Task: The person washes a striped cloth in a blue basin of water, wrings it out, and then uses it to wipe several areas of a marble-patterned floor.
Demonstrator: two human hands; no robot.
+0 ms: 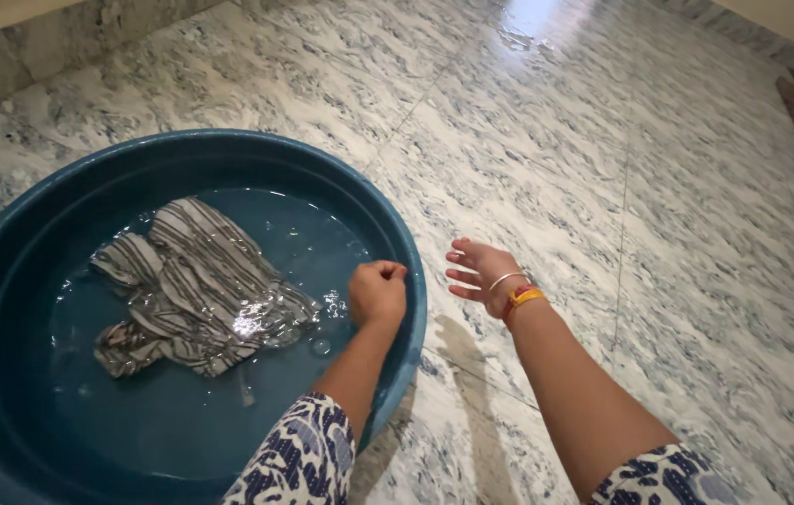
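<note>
**In the basin: striped cloth soaked, both hands off it**

In the blue plastic basin point(4, 281), left of centre, the striped cloth point(196, 290) lies crumpled and wet in shallow water, so the soaking looks done, the wringing not yet. Left hand point(378, 292) hovers over the basin's right rim, curled into a loose fist, gripping nothing. Right hand point(483, 276) hangs outside, fingers spread, over the wet marble floor point(677, 234).

Single head-worn view, looking steeply down and forward, close over round blue plastic basin point(413, 281) and grey marbled floor point(658, 187).
</note>
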